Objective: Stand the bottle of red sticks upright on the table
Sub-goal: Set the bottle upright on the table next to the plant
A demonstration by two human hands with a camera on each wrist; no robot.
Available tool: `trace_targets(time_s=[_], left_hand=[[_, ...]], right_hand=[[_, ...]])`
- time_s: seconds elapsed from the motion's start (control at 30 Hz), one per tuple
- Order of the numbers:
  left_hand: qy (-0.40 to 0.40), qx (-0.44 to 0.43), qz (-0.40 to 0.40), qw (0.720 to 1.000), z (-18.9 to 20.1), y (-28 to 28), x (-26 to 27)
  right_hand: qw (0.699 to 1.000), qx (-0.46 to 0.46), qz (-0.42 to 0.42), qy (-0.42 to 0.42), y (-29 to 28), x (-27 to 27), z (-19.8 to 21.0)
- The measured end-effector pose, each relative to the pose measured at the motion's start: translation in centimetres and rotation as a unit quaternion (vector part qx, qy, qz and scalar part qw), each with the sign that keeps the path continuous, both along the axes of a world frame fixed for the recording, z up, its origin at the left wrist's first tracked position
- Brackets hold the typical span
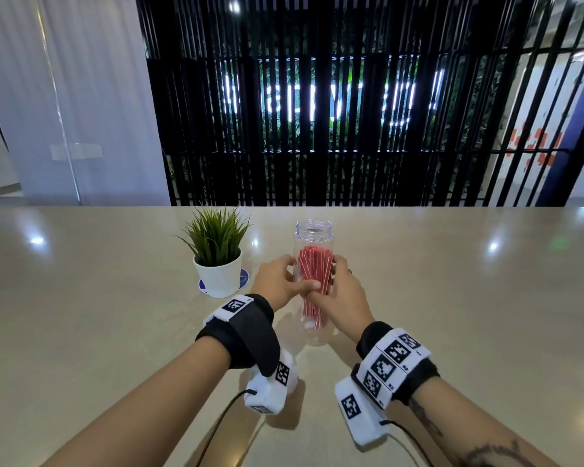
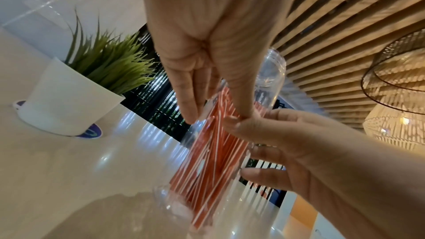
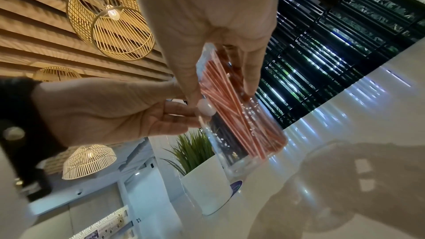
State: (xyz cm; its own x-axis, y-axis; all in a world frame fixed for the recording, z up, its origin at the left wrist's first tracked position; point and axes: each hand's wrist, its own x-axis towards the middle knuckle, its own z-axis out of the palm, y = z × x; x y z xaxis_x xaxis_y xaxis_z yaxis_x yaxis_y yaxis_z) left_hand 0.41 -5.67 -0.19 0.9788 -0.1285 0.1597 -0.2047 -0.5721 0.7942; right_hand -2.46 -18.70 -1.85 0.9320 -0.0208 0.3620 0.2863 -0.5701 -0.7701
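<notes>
1. Clear plastic bottle of red sticks stands upright on the glossy beige surface, its open mouth up, held mid-body between both hands.
2. Left hand and right hand each curl fingers round its sides.
3. To finish well, I judge they should check the base sits flat, then ease off together.
4. Farther left, just beside, sits a white potted green plant; avoid brushing it.

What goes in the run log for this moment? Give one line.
bottle of red sticks: upright, uncapped | left hand: holds bottle | right hand: holds bottle | potted plant: left of bottle
</notes>
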Motion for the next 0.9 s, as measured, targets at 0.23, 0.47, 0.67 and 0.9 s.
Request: trace_targets(time_s=[0.23, 0.47, 0.67, 0.9], left_hand=[[-0.007, -0.063, 0.051, 0.997, 1.9, 1.9, 3.6], [-0.046, -0.014, 0.045, 0.998, -0.1, 2.2, 7.2], [-0.009, 0.025, -0.014, 1.0, -2.6, 2.4, 9.0], [0.032, 0.058, -0.01, 0.998, -4.5, 3.4, 10.7]], right_hand=[[0.994, 0.002, 0.091, 0.064, 1.1, 6.6, 2.9], [0.99, -0.091, 0.055, 0.09, 2.1, 11.6, 1.6], [0.988, -0.097, 0.025, 0.119, 2.4, 13.8, -0.3], [0.985, -0.086, 0.029, 0.144, 3.2, 14.5, -1.7]])
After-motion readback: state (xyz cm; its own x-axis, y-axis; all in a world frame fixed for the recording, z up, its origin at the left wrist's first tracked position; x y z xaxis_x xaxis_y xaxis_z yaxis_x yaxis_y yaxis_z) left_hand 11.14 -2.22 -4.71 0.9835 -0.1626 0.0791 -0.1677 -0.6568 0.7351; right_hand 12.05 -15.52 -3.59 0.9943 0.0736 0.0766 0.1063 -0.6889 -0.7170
